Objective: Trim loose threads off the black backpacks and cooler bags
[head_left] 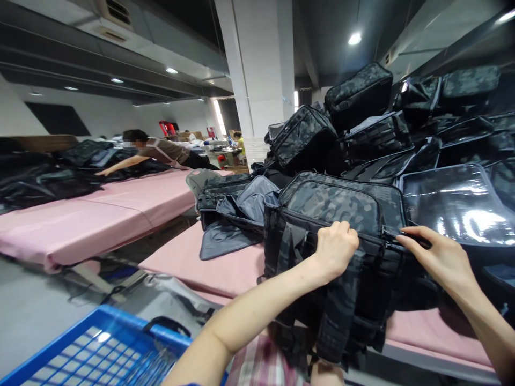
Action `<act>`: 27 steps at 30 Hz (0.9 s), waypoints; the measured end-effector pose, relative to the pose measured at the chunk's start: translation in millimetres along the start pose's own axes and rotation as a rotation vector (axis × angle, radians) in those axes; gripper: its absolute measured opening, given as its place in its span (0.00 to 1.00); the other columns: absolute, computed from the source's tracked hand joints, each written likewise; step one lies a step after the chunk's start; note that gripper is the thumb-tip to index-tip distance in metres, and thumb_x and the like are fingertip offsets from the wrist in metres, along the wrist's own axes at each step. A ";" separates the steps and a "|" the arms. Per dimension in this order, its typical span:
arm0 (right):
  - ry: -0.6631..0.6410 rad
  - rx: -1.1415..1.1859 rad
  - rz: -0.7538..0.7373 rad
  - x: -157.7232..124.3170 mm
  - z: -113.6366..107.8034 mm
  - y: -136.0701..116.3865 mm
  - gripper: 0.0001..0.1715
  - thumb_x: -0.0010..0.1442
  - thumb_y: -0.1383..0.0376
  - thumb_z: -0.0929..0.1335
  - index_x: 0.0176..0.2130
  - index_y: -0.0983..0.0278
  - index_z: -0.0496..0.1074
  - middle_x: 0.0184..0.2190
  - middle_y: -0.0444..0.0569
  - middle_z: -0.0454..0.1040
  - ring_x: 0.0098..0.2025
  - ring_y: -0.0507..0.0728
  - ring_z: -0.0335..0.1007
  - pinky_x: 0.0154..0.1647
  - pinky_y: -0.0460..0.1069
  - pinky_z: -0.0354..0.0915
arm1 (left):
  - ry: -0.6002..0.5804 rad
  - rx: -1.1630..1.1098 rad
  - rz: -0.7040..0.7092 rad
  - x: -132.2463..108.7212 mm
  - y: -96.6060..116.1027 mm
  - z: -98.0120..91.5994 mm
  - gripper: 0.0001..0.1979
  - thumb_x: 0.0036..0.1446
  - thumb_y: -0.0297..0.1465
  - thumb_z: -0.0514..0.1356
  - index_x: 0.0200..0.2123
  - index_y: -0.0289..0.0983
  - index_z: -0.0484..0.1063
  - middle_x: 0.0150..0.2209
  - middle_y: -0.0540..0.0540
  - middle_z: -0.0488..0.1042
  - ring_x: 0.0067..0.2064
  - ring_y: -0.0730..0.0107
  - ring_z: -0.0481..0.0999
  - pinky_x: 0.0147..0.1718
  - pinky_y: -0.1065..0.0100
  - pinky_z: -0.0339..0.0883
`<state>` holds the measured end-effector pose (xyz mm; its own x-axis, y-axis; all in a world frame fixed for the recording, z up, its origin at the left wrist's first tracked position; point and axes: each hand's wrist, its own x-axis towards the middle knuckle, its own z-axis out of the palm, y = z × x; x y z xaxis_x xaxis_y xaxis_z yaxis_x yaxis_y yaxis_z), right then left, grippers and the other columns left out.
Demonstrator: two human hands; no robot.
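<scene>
A black and grey camouflage bag (333,201) stands at the near edge of a pink-covered table (209,268), its straps hanging over the front. My left hand (337,249) is closed on the bag's upper front edge. To its right, my right hand (436,254) pinches the zipper pull (389,234) near the bag's top right corner. Left of this bag lies another bag with an open grey-lined flap (227,238).
Camouflage bags (358,96) are piled high behind and to the right, one with a clear plastic cover (454,203). A blue basket (108,316) is at lower left. Across the aisle, a person (161,150) leans over another pink table (120,206).
</scene>
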<state>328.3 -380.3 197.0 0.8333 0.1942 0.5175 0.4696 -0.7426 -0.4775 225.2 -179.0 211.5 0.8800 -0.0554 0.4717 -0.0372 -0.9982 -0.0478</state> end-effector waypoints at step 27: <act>0.188 -0.076 -0.725 -11.0 12.1 -27.8 0.11 0.61 0.58 0.64 0.41 0.58 0.74 0.36 0.46 0.76 0.35 0.56 0.69 0.36 0.51 0.60 | -0.062 -0.715 -0.038 -2.4 -28.9 -9.6 0.07 0.52 0.27 0.57 0.31 0.36 0.76 0.33 0.51 0.76 0.33 0.74 0.73 0.35 0.75 0.65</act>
<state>309.6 -354.0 196.0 0.2560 0.5435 0.7994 0.8546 -0.5138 0.0756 219.6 -150.3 220.2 0.9113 -0.0401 0.4098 -0.2884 -0.7723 0.5659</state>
